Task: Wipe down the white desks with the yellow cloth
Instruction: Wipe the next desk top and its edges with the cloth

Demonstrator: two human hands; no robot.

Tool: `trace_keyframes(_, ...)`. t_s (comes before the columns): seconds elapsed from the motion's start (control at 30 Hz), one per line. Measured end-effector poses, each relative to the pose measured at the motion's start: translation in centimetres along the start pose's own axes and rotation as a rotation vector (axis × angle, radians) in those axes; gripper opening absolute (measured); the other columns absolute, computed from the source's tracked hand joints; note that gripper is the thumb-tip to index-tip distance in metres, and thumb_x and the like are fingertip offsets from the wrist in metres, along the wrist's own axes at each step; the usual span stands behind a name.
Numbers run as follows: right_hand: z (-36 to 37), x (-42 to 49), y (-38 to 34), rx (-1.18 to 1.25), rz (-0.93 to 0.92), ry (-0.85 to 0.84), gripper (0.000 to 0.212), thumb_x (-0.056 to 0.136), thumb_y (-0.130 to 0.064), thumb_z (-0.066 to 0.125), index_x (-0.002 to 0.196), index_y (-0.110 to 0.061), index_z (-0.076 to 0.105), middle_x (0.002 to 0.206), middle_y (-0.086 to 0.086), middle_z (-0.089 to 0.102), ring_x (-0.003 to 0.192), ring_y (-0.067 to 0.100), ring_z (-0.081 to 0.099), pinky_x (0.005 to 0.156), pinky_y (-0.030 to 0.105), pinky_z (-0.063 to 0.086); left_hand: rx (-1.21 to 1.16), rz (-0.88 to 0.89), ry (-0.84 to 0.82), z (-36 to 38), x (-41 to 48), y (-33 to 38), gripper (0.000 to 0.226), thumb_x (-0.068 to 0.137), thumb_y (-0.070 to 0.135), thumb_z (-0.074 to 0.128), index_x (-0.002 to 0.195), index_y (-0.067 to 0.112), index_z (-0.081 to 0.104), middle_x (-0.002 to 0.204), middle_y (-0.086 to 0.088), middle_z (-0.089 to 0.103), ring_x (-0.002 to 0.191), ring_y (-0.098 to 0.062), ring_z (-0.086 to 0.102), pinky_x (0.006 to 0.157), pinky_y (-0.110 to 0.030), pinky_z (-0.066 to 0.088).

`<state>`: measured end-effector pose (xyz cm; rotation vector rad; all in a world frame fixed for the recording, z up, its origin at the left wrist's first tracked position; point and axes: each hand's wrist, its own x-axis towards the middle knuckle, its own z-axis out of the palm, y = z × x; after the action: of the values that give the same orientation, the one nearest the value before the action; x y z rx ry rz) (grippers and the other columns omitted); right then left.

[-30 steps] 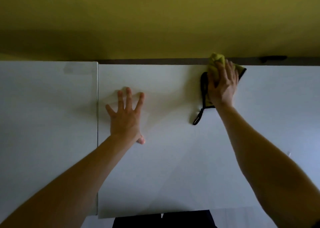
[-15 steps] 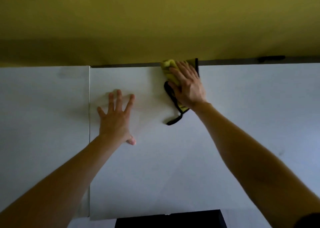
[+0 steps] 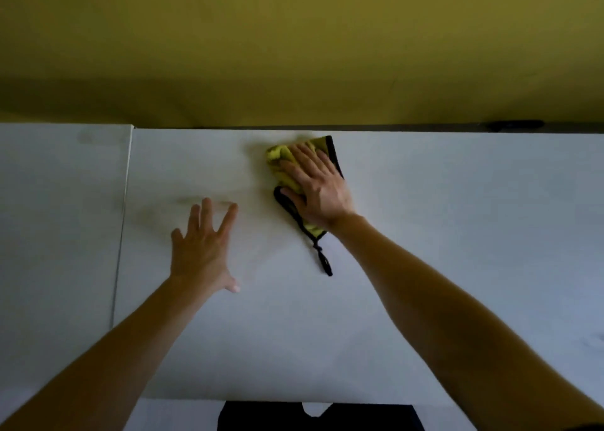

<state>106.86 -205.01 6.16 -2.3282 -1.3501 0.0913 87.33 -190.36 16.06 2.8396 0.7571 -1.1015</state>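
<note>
The white desk (image 3: pixel 441 250) has a wide bare top to the right of the right hand (image 3: pixel 318 190) and along the front edge, so a hand can slide there. On the left, the left hand (image 3: pixel 202 250) lies flat with fingers spread, near the yellow cloth (image 3: pixel 277 160), and blocks that way. The yellow wall (image 3: pixel 294 38) stands just behind the desk's back edge.

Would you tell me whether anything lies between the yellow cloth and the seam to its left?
Nothing visible along the far edge: white desk runs from the yellow cloth, under the right hand, to the seam. The left hand lies flat nearer the person, off that line.
</note>
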Motion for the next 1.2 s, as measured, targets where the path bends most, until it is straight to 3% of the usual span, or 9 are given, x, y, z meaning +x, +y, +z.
trace_keyframes(0.2,-7.2,-3.5,15.9,-0.107,0.517,0.22,0.062,0.106,-0.055,0.055,0.158,-0.022,0.054,0.162,0.015,0.053,0.151,0.041,0.045,0.126,0.057,0.032,-0.077,-0.03,-0.049,0.3,0.4,4.4,0.177,0.049,0.069,0.102,0.166,0.038,-0.027,0.175,-0.031,-0.015,0.165,-0.054,-0.004,0.128,-0.068,0.029)
trace_keyframes(0.33,-4.5,-2.9,10.4,-0.132,0.717,0.276,0.064,0.106,-0.054,0.052,0.16,-0.018,0.051,0.17,0.015,0.043,0.16,0.037,0.034,0.132,0.057,0.021,-0.058,-0.033,-0.028,0.3,0.5,4.4,0.177,0.048,0.069,0.102,0.167,0.037,-0.025,0.175,-0.034,-0.011,0.164,-0.056,0.0,0.128,-0.065,0.031)
trace_keyframes(0.47,0.7,-1.5,-3.0,0.017,0.256,0.029,0.06,0.111,-0.051,0.05,0.163,-0.021,0.049,0.175,0.015,0.035,0.165,0.035,0.023,0.134,0.055,0.013,-0.05,-0.038,-0.015,0.4,0.5,4.4,0.176,0.047,0.072,0.101,0.167,0.039,-0.025,0.175,-0.032,-0.013,0.165,-0.054,0.0,0.128,-0.062,0.032)
trace_keyframes(0.6,-1.3,-1.7,0.9,0.046,-0.069,-0.032,0.058,0.107,-0.051,0.06,0.156,-0.02,0.059,0.166,0.013,0.049,0.159,0.034,0.038,0.131,0.054,0.027,-0.075,-0.032,-0.016,0.8,0.6,4.0,0.177,0.044,0.074,0.1,0.167,0.043,-0.023,0.177,-0.027,-0.014,0.166,-0.05,-0.004,0.128,-0.062,0.034)
trace_keyframes(0.77,-7.2,-4.2,14.2,-0.106,0.418,0.215,0.058,0.102,-0.054,0.061,0.147,-0.017,0.061,0.161,0.016,0.054,0.153,0.039,0.044,0.127,0.059,0.032,-0.07,-0.023,-0.009,1.0,0.7,4.0,0.18,0.041,0.073,0.101,0.165,0.042,-0.026,0.177,-0.029,-0.011,0.165,-0.052,-0.001,0.126,-0.064,0.035)
trace_keyframes(0.9,-4.2,-4.4,6.9,-0.126,0.701,0.302,0.061,0.106,-0.056,0.055,0.147,-0.012,0.06,0.167,0.02,0.045,0.16,0.039,0.035,0.131,0.06,0.022,-0.044,-0.025,-0.006,0.6,0.6,4.3,0.179,0.045,0.072,0.102,0.166,0.038,-0.027,0.175,-0.032,-0.012,0.164,-0.056,0.0,0.125,-0.064,0.037)
trace_keyframes(1.03,-0.3,-7.4,-4.1,0.044,0.246,0.058,0.059,0.108,-0.052,0.06,0.154,-0.015,0.06,0.171,0.019,0.039,0.164,0.038,0.028,0.132,0.06,0.018,-0.052,-0.023,0.013,0.4,0.4,4.4,0.178,0.044,0.069,0.103,0.167,0.039,-0.021,0.176,-0.032,-0.011,0.164,-0.055,0.0,0.124,-0.065,0.039)
trace_keyframes(1.13,-1.0,-8.2,-0.9,0.077,-0.134,-0.014,0.054,0.105,-0.05,0.066,0.145,-0.014,0.068,0.164,0.019,0.05,0.158,0.038,0.039,0.127,0.06,0.03,-0.059,-0.032,0.006,0.5,0.5,4.4,0.178,0.043,0.068,0.104,0.167,0.041,-0.021,0.176,-0.03,-0.013,0.165,-0.055,-0.001,0.124,-0.065,0.038)
trace_keyframes(1.2,-2.8,-7.4,4.1,0.035,-0.095,0.032,0.051,0.103,-0.051,0.069,0.139,-0.015,0.072,0.161,0.019,0.054,0.155,0.038,0.045,0.126,0.059,0.033,-0.065,-0.032,-0.003,0.5,0.6,4.4,0.179,0.044,0.067,0.104,0.167,0.041,-0.023,0.176,-0.03,-0.014,0.165,-0.054,-0.002,0.125,-0.064,0.037)
